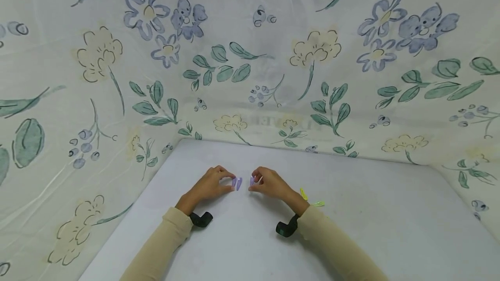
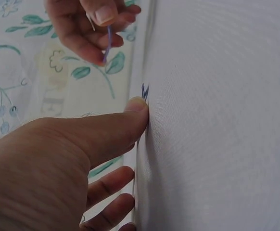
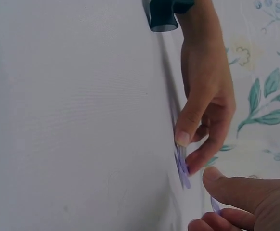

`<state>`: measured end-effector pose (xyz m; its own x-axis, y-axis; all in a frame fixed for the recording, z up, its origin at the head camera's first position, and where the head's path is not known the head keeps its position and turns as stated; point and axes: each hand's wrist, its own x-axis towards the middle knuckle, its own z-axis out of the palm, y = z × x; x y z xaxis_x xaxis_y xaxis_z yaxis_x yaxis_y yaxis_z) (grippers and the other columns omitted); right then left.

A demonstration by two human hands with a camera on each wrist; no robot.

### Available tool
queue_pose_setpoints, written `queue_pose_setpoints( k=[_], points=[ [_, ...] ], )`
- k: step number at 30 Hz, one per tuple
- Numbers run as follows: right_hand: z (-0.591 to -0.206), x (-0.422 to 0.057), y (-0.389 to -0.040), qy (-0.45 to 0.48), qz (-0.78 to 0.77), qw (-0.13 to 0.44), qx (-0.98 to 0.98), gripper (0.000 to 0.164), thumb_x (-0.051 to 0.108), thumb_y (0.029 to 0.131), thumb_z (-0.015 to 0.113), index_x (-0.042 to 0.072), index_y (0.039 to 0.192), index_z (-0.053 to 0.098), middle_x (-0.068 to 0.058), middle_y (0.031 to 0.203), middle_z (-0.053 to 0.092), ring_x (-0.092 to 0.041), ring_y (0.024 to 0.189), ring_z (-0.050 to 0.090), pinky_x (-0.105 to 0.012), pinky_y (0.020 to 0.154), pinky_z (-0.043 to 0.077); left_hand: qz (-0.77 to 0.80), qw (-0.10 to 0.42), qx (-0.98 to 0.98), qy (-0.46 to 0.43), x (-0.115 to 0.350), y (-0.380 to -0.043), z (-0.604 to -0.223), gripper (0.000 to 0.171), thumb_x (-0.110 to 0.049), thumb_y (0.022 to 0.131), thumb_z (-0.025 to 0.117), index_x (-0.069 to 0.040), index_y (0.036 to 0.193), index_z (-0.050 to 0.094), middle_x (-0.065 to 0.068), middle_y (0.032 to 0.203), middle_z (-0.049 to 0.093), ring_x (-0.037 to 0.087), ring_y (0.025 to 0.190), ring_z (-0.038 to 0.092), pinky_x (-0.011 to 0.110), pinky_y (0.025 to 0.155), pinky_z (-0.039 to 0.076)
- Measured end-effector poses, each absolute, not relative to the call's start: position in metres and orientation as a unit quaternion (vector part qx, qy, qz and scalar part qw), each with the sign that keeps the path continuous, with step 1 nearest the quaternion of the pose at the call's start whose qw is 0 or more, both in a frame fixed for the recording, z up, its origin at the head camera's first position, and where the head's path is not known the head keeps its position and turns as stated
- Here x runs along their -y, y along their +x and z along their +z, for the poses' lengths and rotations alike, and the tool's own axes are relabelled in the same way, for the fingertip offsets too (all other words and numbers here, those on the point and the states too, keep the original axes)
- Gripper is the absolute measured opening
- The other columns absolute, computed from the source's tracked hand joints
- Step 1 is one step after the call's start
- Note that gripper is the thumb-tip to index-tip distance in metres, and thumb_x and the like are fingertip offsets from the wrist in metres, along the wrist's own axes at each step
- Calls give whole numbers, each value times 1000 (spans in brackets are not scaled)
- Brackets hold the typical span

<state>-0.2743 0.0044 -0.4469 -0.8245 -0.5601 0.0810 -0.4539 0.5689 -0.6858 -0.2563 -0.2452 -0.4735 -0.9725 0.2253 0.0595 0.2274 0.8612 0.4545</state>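
Backdrop [image 1: 273,75]: floral sheet behind the table's far edge and down its left edge; probably there to screen the workspace.
White table [image 1: 383,216]: plain top, so small coloured parts read well.
Left hand [image 1: 211,184]: thumb and forefinger pinch left purple clip [image 1: 234,182], seemingly by its ends, likely to steer its angle without covering it.
Right hand [image 1: 272,183]: similar pinch on right purple clip [image 1: 252,180], facing the left hand across a small gap.
Wrist cameras [image 1: 201,219]: black, one per wrist, inner side; presumably for a fingertip sightline.
Middle purple clip [image 1: 239,184]: on table just beside left clip, roughly parallel; nearer far-left corner than far-right. Spacing looks deliberate.
Yellow-green clips [image 1: 319,204]: two, just beside right wrist, on the table's right-edge side; apart from purple, perhaps by colour.
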Motion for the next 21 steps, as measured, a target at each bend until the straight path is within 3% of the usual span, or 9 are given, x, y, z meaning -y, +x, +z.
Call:
queue_pose_setpoints(
  k=[12,21],
  points=[
    [-456,18,-276,-286,-340,57,-894,40,22,83,83,1,112,65,-9,101,61,-16,86,57,-29,77,51,-239,3,963,-121,248,-254,-471,38,-37,88,76,-26,124,70,1,128,57,25,122,50,52,103,45],
    [-459,23,-274,-263,-312,57,-911,40,27,85,81,4,114,65,-9,105,56,-15,85,52,-32,80,49,-247,5,960,-130,245,-253,-467,37,-34,89,76,-24,124,70,4,127,58,26,120,50,52,101,45]
  ],
)
